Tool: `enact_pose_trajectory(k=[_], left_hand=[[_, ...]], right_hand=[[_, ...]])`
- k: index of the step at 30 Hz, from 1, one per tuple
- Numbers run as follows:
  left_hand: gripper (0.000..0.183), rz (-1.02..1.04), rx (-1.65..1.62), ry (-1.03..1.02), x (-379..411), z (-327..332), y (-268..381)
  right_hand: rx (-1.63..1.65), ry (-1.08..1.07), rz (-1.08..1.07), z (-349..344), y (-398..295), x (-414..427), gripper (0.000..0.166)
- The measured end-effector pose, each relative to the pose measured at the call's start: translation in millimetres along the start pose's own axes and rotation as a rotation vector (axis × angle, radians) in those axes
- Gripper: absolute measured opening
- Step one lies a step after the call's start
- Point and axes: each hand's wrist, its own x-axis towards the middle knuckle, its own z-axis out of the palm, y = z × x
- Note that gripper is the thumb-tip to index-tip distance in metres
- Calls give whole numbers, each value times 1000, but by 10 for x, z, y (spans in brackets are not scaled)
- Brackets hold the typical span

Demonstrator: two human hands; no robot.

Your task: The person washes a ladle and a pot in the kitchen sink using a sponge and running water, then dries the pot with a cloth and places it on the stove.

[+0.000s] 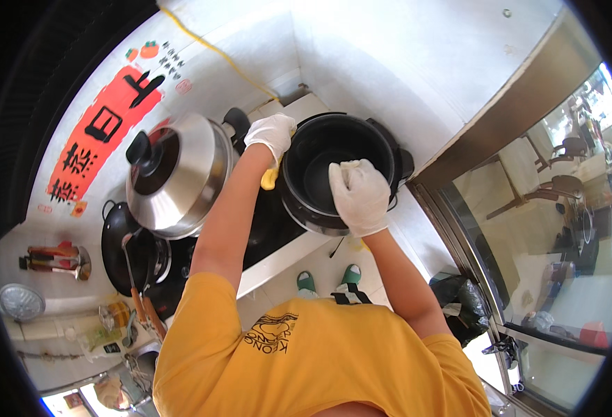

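Observation:
My left hand, in a white glove, is closed around a yellow cloth at the left side of a round black pot. The cloth hangs out below the fingers, against the pot's outer wall. Over the pot's near right rim curls my right hand, also gloved, with its fingertips facing inward; it appears to grip the rim. The pot has no lid on, and its dark inside shows nothing in it. Part of its outer wall is hidden behind my right hand.
A steel steamer with a domed lid stands left on the black stove. Beyond it sits a black wok holding a wooden-handled ladle. White walls close in behind; a framed glass door is at right.

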Motion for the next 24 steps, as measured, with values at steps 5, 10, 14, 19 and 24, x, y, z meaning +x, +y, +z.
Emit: enact_pose_trajectory(k=[5,10,14,19,24], left_hand=[[28,196,54,-116,591,-100,98],[26,249,108,-137,783,-34,131],[16,22,-260,100,779,288,36],[19,142,-181,80,1012,244,404],[21,168,-558,10,1034,48,929]], right_hand=[[9,-38,49,-16,47,-13,27],[43,21,50,13,73,-12,25],[0,-1,11,-26,10,24,22],[-6,-47,63,-18,46,17,28],[-20,-77,62,-103,70,15,23]])
